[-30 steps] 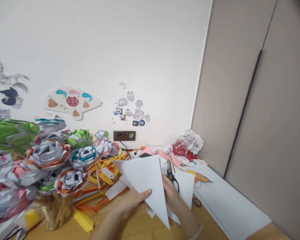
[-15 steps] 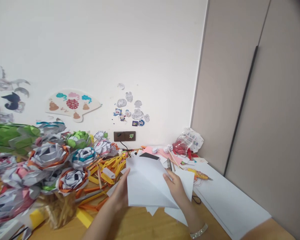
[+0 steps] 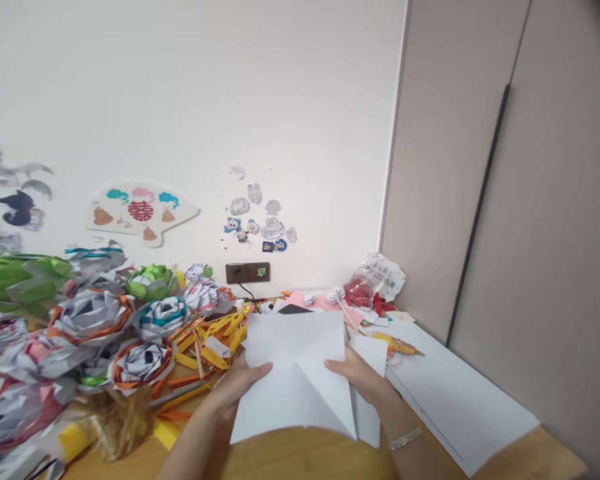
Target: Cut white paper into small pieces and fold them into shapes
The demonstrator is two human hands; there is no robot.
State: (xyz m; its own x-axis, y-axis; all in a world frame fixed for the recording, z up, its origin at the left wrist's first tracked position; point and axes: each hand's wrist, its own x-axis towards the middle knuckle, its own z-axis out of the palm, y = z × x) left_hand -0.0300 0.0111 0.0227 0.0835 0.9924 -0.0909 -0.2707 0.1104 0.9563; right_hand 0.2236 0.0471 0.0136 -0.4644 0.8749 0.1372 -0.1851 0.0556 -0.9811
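A white sheet of paper point(image 3: 293, 380) with diagonal creases is spread out flat above the wooden table point(image 3: 300, 460), low in the middle of the head view. My left hand point(image 3: 240, 387) pinches its left edge, thumb on top. On the right edge, my right hand point(image 3: 363, 377) grips it the same way, a bracelet on that wrist. Both hands are closed on the sheet. More white paper point(image 3: 373, 393) lies beneath it on the right.
Many folded paper roses point(image 3: 93, 317) fill the table's left side, with yellow and orange paper strips point(image 3: 215, 337) beside them. A large white sheet point(image 3: 460, 400) lies along the right edge by a wardrobe. A yellow-handled tool point(image 3: 397, 345) and a plastic bag point(image 3: 375, 280) sit behind.
The paper, a folded triangle a second ago, has been opened out into a flat creased sheet. Both hands moved apart to its side edges; it now hides the scissors.
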